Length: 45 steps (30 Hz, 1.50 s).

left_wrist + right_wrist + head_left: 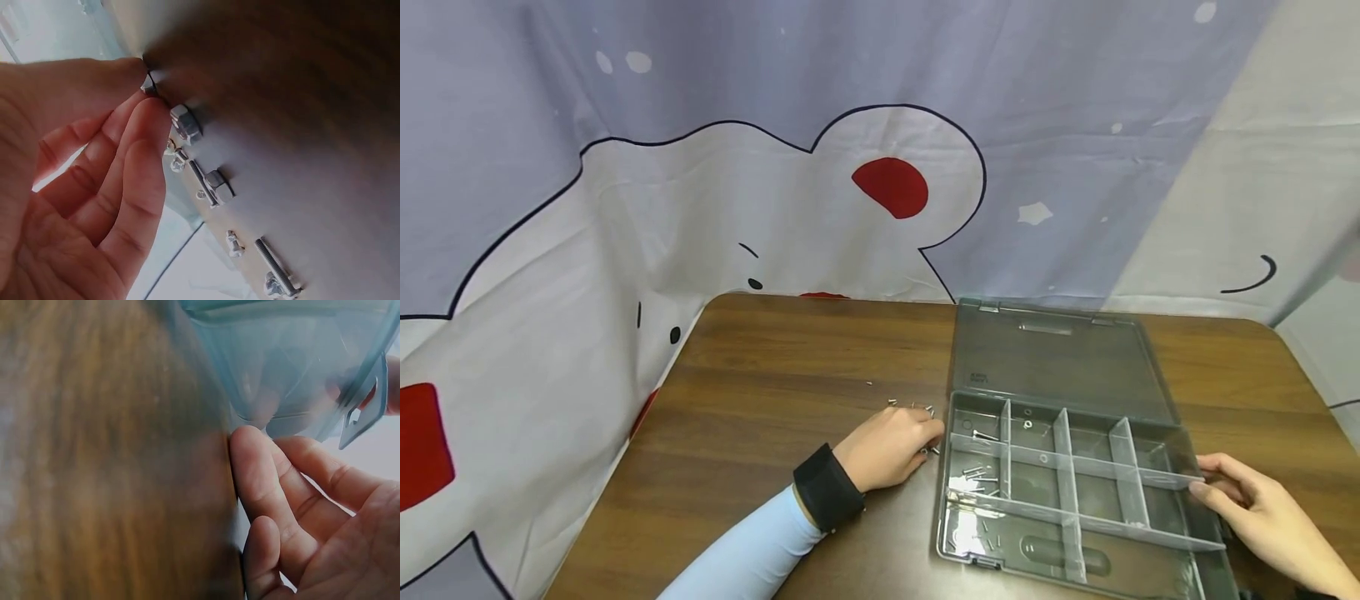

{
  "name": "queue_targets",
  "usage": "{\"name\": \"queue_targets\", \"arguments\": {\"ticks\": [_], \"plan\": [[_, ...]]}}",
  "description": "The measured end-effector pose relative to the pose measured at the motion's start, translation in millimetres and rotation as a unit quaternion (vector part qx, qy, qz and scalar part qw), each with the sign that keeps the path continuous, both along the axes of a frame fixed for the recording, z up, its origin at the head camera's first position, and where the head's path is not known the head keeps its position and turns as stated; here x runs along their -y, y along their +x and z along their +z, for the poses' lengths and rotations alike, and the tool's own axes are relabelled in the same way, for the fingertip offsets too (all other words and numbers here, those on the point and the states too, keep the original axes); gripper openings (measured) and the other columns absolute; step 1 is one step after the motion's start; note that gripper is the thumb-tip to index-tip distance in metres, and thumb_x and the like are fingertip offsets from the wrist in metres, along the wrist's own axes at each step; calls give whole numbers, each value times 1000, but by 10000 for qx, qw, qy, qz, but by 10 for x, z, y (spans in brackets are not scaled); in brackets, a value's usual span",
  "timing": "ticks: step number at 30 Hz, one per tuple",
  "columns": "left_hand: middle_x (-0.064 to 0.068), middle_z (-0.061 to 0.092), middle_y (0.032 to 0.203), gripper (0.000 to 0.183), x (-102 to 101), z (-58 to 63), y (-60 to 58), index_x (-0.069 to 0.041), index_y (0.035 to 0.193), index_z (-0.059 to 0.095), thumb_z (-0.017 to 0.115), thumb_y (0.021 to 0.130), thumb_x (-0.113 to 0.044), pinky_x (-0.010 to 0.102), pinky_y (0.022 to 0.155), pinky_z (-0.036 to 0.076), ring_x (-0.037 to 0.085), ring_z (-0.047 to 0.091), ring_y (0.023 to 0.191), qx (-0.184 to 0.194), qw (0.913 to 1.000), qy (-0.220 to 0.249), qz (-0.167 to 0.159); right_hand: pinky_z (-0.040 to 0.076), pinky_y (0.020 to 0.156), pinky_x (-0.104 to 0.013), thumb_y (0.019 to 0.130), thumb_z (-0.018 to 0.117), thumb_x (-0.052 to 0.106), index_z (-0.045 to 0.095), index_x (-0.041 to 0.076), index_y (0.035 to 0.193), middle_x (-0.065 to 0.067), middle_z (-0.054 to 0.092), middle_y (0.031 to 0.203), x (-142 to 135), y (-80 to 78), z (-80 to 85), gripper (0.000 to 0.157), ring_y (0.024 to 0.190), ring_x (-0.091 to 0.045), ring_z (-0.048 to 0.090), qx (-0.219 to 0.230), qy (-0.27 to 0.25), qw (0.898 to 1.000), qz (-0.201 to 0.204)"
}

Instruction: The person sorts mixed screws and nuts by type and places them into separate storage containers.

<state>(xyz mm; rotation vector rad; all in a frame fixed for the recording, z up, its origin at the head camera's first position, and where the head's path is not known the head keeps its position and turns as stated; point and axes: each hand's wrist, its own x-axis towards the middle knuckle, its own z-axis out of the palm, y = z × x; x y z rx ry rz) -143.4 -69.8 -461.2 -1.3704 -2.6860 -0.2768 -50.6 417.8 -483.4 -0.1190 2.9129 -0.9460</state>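
Note:
Beside the left wall of a grey see-through compartment box (1075, 510), my left hand (887, 450) is down at the table. In the left wrist view, the thumb and forefinger of the left hand (119, 144) pinch a small metal nut (148, 85), mostly covered by the fingertips. Close by lie larger hex nuts (185, 124) and several screws (275, 265). My right hand (1262, 508) grips the box's right side, thumb at the rim. In the right wrist view, fingers of the right hand (300, 512) touch the box's edge.
The box's lid (1060, 358) lies folded back toward the curtain (820, 208). Screws (979, 475) sit in its left compartments, and small nuts (1027, 424) in one beside them. A tiny piece (869, 383) lies farther back on the wooden table (760, 400).

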Motion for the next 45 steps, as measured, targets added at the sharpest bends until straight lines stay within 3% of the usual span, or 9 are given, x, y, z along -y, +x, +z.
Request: {"name": "queue_targets", "arguments": {"ticks": [6,11,16,19,22,27,36,40,45], "plan": [[-8,57,81,18,-2,-23,-15,-17,92,64,74,80,-8,21,59,46,4,54,67,-64,10000,35,-28,50,66,-16,105,59,24,52,-10,138,-34,66,122,-28,8,2,48,87,20,53,276,-6,9996,-110],[-5,56,79,19,26,-10,-20,-19,80,70,64,77,-2,18,56,41,4,51,62,75,9986,504,-164,50,65,-16,104,62,25,54,-8,138,-33,67,124,-25,38,24,48,88,21,54,281,-6,9993,-231],[-6,56,80,24,58,23,-40,-21,72,70,62,74,2,13,56,40,0,50,62,78,9955,916,-233,48,64,-13,103,63,22,55,-9,136,-20,75,112,-26,56,30,46,84,18,57,166,-25,9994,-301],[-8,55,81,25,64,30,-58,-22,71,68,65,73,3,11,57,39,-1,50,63,47,9951,955,-265,48,64,-13,102,65,20,57,-8,135,-6,78,104,-33,63,26,43,83,17,59,41,-56,9995,-322],[-8,57,82,25,67,55,-74,-21,73,70,66,74,3,11,58,41,0,53,65,39,9952,925,-304,48,64,-12,102,66,20,58,-7,134,-4,78,103,-37,63,21,43,84,17,59,2,-83,9994,-332],[-3,62,85,22,27,200,-106,-16,87,74,63,78,1,15,61,47,4,58,68,-39,9946,988,-317,48,65,-14,104,63,26,56,-6,136,-25,72,117,-34,37,12,46,86,19,56,148,1,9994,-297],[-6,60,87,19,-344,532,-175,-15,87,70,65,80,2,12,62,43,0,53,68,-213,9882,1348,-702,47,65,-14,104,62,25,55,-7,137,-23,74,114,-21,13,-1,46,86,18,56,193,-7,9995,-250],[-6,62,88,19,-561,616,-190,-17,90,71,65,82,-1,11,64,43,0,54,70,-275,9894,1150,-837,46,66,-12,104,61,20,53,-11,138,-31,70,118,8,13,22,46,87,20,54,228,-48,9995,-200],[-8,63,88,18,-820,676,-189,-20,93,73,66,86,-5,14,69,46,0,55,72,-352,9902,882,-1020,47,66,-13,105,61,21,53,-10,138,-31,69,121,14,14,22,46,87,19,55,261,-84,9994,-219]]}}
